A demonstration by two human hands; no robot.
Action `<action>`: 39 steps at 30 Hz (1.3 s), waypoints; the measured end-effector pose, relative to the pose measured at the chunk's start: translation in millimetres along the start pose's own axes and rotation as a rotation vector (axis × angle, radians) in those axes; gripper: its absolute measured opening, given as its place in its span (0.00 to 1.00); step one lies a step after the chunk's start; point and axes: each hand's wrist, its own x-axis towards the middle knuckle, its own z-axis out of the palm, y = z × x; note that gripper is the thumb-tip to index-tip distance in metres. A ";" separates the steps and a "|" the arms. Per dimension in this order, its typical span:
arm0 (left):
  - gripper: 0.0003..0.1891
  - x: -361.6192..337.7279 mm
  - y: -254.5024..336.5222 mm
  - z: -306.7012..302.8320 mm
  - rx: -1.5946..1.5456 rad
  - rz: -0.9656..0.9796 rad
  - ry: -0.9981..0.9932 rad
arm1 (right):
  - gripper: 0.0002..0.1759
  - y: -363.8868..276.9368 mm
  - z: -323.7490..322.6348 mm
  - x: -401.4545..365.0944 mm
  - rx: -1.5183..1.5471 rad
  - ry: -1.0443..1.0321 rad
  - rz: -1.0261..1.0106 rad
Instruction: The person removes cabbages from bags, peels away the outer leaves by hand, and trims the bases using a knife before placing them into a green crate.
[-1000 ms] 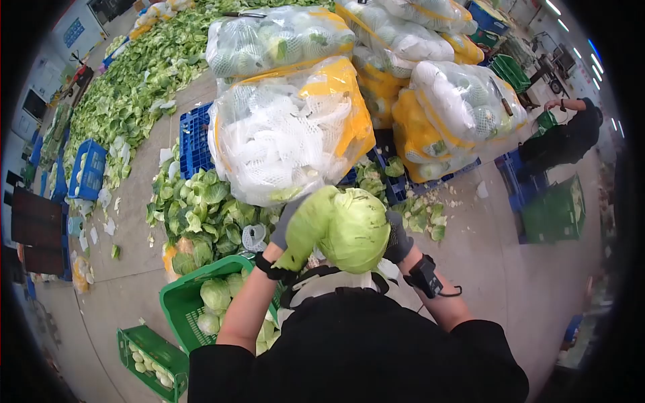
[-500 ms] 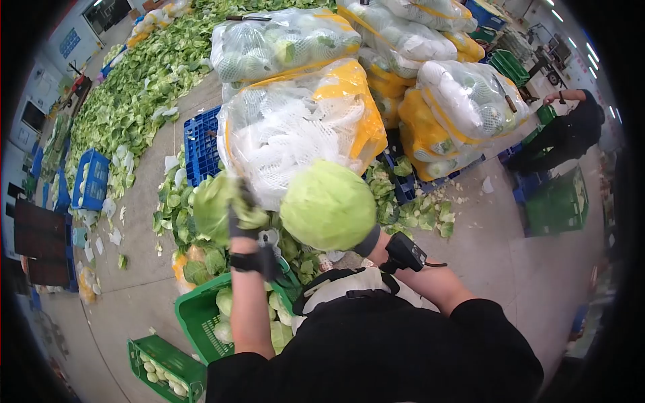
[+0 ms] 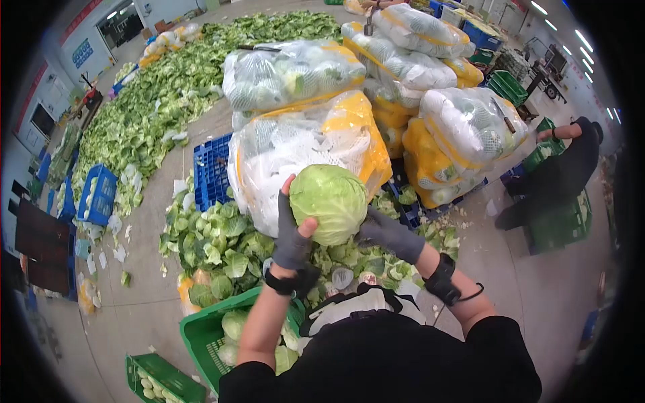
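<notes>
A pale green cabbage (image 3: 328,203) is held up in front of my body, above trimmed leaves. My left hand (image 3: 294,232), in a grey glove with bare fingertips, grips its left side, thumb toward me. Against its lower right side rests my right hand (image 3: 388,234), also gloved; its fingertips are partly hidden behind the cabbage. Just beyond is a large clear-and-yellow bag (image 3: 269,158) with white foam netting inside. By my left forearm, a green crate (image 3: 201,330) contains several cabbages.
Loose leaves (image 3: 208,238) cover the floor ahead, with a huge leaf pile (image 3: 144,111) farther left. Bagged cabbages (image 3: 463,138) are stacked on blue pallets. A knife (image 3: 259,48) lies on one bag. At right, another person (image 3: 561,164) bends by green crates.
The loose leaf in my left hand is gone, and that hand has moved right onto the cabbage. Both hands now hold the cabbage. The person at right has shifted slightly.
</notes>
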 end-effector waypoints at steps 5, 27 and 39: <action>0.43 -13.4 -11.5 41.3 0.560 0.225 0.139 | 0.42 -6.4 15.7 -9.4 0.688 0.071 -0.260; 0.15 17.2 2.6 84.0 0.684 0.311 0.368 | 0.39 23.8 -40.2 -17.5 1.076 0.073 -0.167; 0.09 14.0 11.2 70.7 1.209 0.282 -0.032 | 0.43 43.0 -40.3 -14.9 0.906 -0.036 -0.053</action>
